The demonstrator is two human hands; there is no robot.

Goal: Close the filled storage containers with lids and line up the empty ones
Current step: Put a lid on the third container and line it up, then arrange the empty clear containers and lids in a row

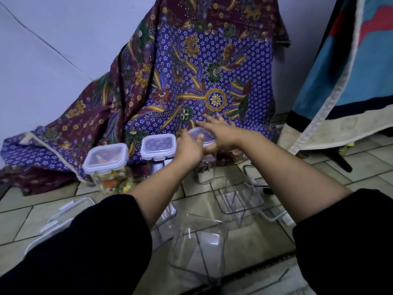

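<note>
Three tall clear containers stand in a row on the tiled floor. The left container [110, 175] holds colourful pieces and has a lid [105, 157] on it. The middle container's lid [158, 146] is also on. On the right container [205, 167] lies a clear lid [201, 135]. My left hand [188, 149] grips that lid's left side. My right hand [221, 133] lies flat over its right side, fingers spread. Two empty clear containers stand nearer me, one [198, 245] in front and one [236, 194] to the right.
A patterned purple cloth [191, 71] hangs behind the row. Loose lids [61, 218] lie on the floor at the left, and another lid [274, 216] lies at the right. A blue and red cloth [350, 71] hangs at the far right.
</note>
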